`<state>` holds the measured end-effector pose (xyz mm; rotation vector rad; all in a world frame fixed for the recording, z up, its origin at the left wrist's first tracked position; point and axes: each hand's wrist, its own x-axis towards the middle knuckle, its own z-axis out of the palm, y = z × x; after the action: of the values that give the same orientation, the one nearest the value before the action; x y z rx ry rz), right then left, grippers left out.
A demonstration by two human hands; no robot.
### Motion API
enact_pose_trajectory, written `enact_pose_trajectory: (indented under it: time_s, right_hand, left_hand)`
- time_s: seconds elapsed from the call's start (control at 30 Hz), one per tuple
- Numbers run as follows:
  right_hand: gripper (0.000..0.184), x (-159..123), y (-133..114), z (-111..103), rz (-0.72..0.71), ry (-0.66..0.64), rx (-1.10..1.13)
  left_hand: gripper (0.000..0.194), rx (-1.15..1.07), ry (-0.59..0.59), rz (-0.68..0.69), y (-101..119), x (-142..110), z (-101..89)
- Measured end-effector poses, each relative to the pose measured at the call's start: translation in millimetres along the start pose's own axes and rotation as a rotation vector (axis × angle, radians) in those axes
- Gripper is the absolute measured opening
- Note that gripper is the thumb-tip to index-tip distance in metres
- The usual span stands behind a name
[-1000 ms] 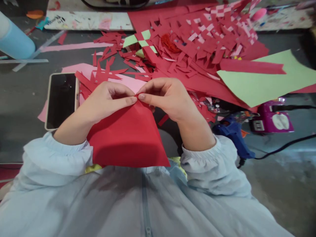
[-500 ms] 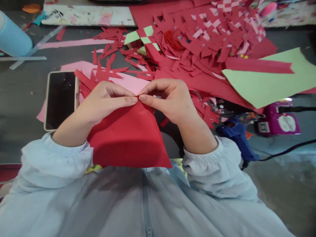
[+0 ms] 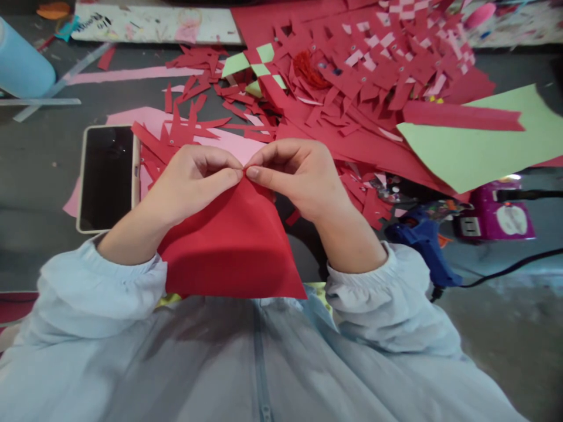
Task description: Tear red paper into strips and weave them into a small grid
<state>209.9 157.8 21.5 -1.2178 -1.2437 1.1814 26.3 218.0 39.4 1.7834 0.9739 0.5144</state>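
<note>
A sheet of red paper (image 3: 229, 252) hangs toward my body, its far edge pinched up between both hands. My left hand (image 3: 193, 184) is closed on that edge with thumb and forefinger. Right beside it, my right hand (image 3: 303, 176) pinches the same edge, the two thumb tips almost touching. The paper bends at the pinch; its underside is hidden. Beneath and beyond the hands lie a pink paper sheet (image 3: 233, 145) and red paper strips (image 3: 153, 140). A phone (image 3: 108, 179) with a dark screen rests left of my left forearm.
Woven red and pink paper strips (image 3: 378, 58) spread across the back. A green paper sheet (image 3: 484, 146) lies at right, near a blue glue gun (image 3: 422, 240) with its cord and a purple power socket box (image 3: 497, 214). A light-blue bottle (image 3: 24, 61) stands far left by glue sticks (image 3: 44, 102).
Both hands keep their pinch on the red paper at nearly the same spot. The left thumb has bent and drawn back slightly from the right thumb.
</note>
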Motion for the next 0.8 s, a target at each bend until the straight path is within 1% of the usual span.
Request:
enact_pose_trajectory:
  time_s: [0.1, 0.33, 0.4, 0.53, 0.6, 0.73, 0.8]
  right_hand:
    - [0.02, 0.4, 0.5, 0.0, -0.011, -0.004, -0.012]
    - [0.02, -1.7, 1.1, 1.3, -0.098, 0.042, -0.071]
    - [0.022, -2.5, 0.7, 2.5, -0.108, 0.058, -0.078]
    - [0.029, -2.6, 0.1, 3.2, -0.074, 0.073, -0.076]
    - [0.03, -2.2, 0.5, 2.1, -0.045, 0.053, -0.047]
    - [0.032, -1.1, 1.5, -1.0, 0.029, -0.007, 0.014]
    - [0.034, -0.8, 1.0, -1.8, 0.047, -0.01, 0.022]
  left_hand:
    - [0.014, -0.01, 0.025, -0.011, 0.3, -0.4, 1.6]
    - [0.016, -0.065, 0.023, -0.035, 0.9, -0.4, 3.7]
    - [0.016, -0.09, 0.017, -0.024, 0.3, 0.3, 3.5]
    - [0.014, -0.147, -0.048, 0.016, 0.7, 1.0, -0.8]
    - [0.012, -0.139, -0.078, 0.001, 1.8, 0.5, -4.2]
    - [0.017, -0.072, -0.091, -0.061, 4.4, -1.0, -9.3]
    - [0.018, -0.064, -0.104, -0.069, 5.3, -1.3, -10.1]
